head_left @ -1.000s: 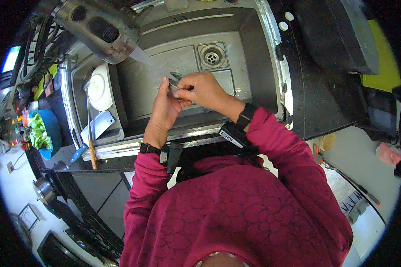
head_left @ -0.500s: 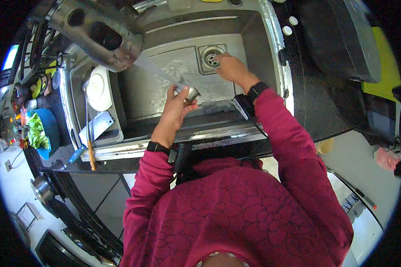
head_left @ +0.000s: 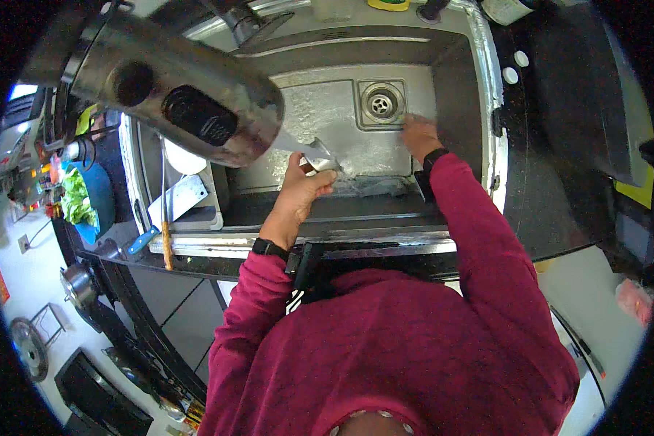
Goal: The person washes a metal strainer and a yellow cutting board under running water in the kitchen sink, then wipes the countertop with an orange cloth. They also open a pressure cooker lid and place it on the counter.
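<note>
My left hand is closed on a small shiny metal cup, tilted over the sink. Water runs from a large steel faucet head with black buttons, its stream striking the cup. Splashes spread over the sink floor beyond it. My right hand is at the right side of the basin, below and right of the round drain. Motion smears its fingers, so their closing does not show.
Left of the basin lie a cleaver, a wooden-handled tool and a white dish. A blue bowl holds leafy greens. Two white caps sit on the dark counter to the right.
My right hand has drawn back from the drain towards the right side of the basin. The left hand still holds the cup under the water, now tilted differently. The whole view has shifted.
</note>
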The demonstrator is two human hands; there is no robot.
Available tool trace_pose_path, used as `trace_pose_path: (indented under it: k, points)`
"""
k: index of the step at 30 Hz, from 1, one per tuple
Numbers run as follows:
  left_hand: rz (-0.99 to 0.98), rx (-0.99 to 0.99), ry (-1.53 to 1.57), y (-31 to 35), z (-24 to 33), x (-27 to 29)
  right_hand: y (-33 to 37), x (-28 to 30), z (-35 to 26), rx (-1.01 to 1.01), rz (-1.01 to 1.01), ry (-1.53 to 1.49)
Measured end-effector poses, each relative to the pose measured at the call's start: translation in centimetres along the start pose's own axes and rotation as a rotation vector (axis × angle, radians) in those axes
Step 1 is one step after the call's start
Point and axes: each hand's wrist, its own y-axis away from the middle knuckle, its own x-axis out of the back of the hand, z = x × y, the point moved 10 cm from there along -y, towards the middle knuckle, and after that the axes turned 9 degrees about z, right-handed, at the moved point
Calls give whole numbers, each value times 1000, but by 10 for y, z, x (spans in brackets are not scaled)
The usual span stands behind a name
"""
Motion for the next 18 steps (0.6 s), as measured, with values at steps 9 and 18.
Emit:
trace_pose_path:
  k: [9, 18]
  points:
    - [-95, 131, 98, 1, -8, -10, 38, 169, -58, 376, 312, -667]
    - [-119, 83, 90, 24, -11, 1, 71, 186, -121, 73, -220, -2019]
